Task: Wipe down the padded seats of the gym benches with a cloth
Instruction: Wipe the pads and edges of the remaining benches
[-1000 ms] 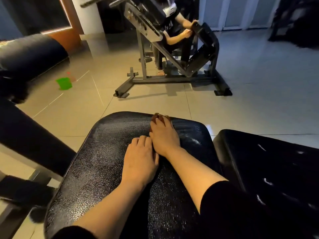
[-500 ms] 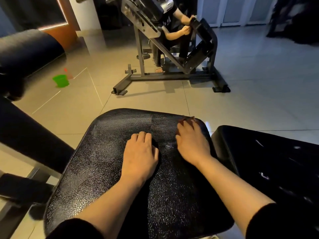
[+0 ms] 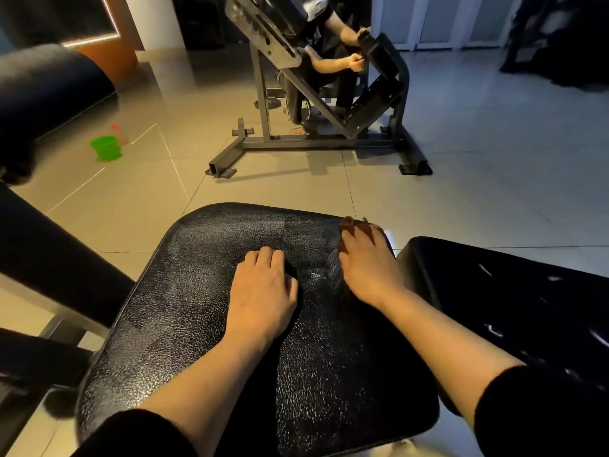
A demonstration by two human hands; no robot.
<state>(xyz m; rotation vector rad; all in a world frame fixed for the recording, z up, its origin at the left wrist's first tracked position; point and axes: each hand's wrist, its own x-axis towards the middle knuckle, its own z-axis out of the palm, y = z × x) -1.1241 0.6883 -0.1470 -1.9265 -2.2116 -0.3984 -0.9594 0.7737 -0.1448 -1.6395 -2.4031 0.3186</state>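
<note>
A black padded bench seat (image 3: 184, 308) fills the lower middle of the head view, its surface glistening. My left hand (image 3: 263, 291) rests flat on the middle of the seat, holding nothing. My right hand (image 3: 369, 265) lies palm-down at the seat's far right corner and presses a small brown cloth (image 3: 347, 222) onto the padding. Only the cloth's edge shows past my fingertips; the rest is hidden under the hand. A streaked wipe mark runs beside the right hand.
A second black pad (image 3: 510, 308) sits close on the right. A black roller pad (image 3: 43, 84) and frame bars stand at the left. A green cup (image 3: 105, 147) sits on the tiled floor. Ahead, another person (image 3: 333, 61) works at a steel-framed machine (image 3: 316, 140).
My right hand has slid the cloth from the seat's far middle, beside the left hand, out to the far right corner. The left hand has stayed in place.
</note>
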